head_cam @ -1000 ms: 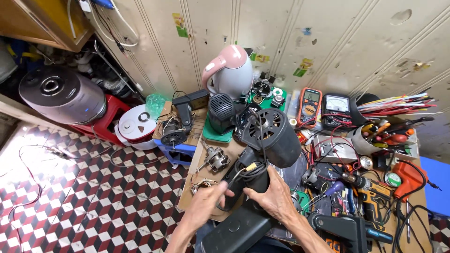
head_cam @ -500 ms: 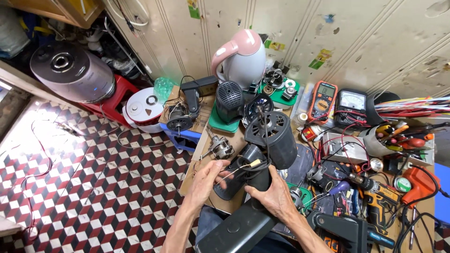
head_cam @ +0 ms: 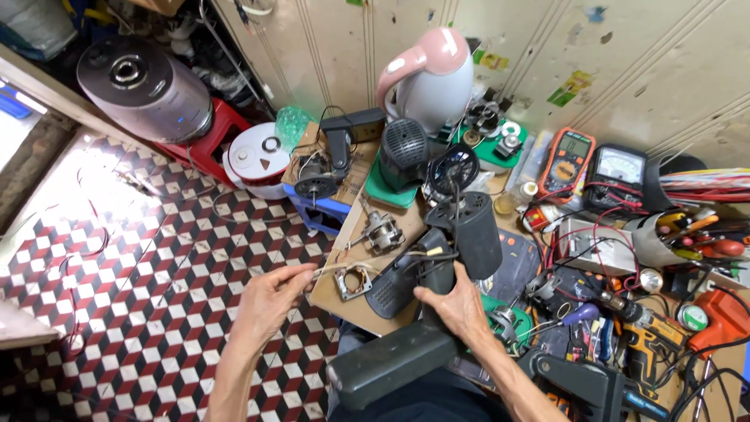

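Observation:
My right hand [head_cam: 451, 303] grips the base of a black motor housing [head_cam: 474, 230] with its plastic shell [head_cam: 394, 283] at the front edge of the workbench [head_cam: 341, 301]. My left hand [head_cam: 271, 301] is out to the left of the bench, over the floor, pinching pale thin wires [head_cam: 336, 270] that run back to the black housing. A dark rectangular block [head_cam: 392, 363] lies across my lap just below my right hand.
The bench holds a small bare motor [head_cam: 381, 232], a square stator [head_cam: 353, 283], a pink and white kettle [head_cam: 428, 78], two meters [head_cam: 569, 162], a cup of tools [head_cam: 681, 227] and tangled red leads. A rice cooker [head_cam: 144, 86] sits on a red stool above the checkered floor [head_cam: 117, 258].
My left hand has drawn away from the housing to the left, pulling the thin wires out taut. The view has tilted down and left. My right hand stays on the housing.

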